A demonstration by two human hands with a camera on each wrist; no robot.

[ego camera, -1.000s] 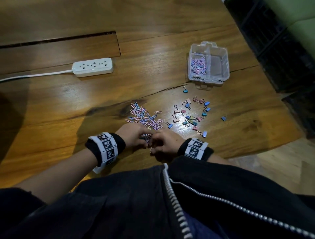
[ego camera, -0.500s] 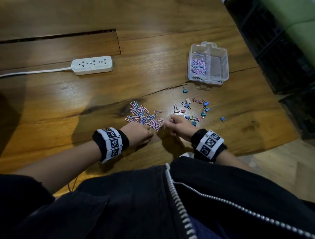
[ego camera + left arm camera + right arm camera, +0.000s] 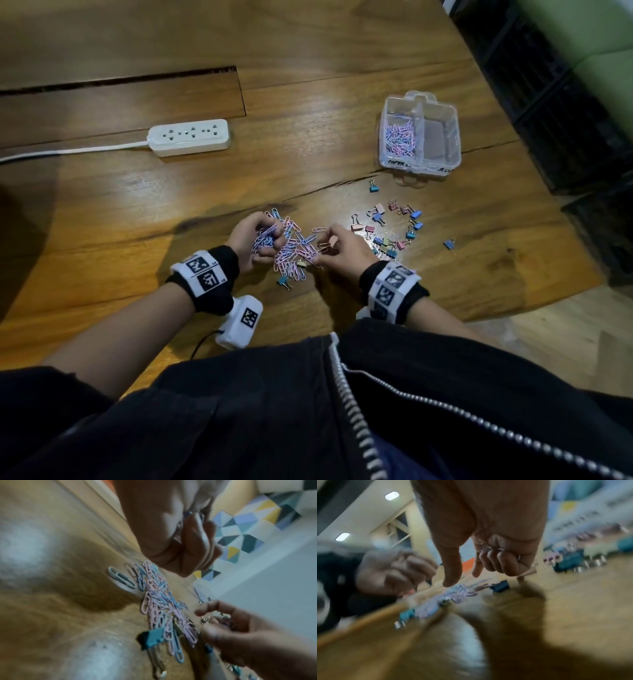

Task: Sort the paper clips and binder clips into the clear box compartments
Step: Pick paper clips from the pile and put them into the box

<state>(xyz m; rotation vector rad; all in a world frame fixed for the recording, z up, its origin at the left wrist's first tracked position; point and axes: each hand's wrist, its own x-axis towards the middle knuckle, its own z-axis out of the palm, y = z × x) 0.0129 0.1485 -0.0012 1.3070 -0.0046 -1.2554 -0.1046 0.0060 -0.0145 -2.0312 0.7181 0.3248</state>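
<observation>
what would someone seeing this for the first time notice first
Most likely the two hands meeting over the pastel paper clip pile at the table's middle: the left hand grips a fistful of clips and the right hand pinches a few. Next, the binder clips scattered to the right of the pile. Beyond them stands the clear box, paper clips in its left compartment only.

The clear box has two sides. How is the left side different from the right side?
In the clear box, the left compartment holds a heap of pink and blue paper clips, while the right compartment looks empty. Each compartment has a handwritten label on its front, but the two labels read differently; the words are too small to make out fully. Both compartments are open on top, have see-through walls, and look about the same size.
</observation>
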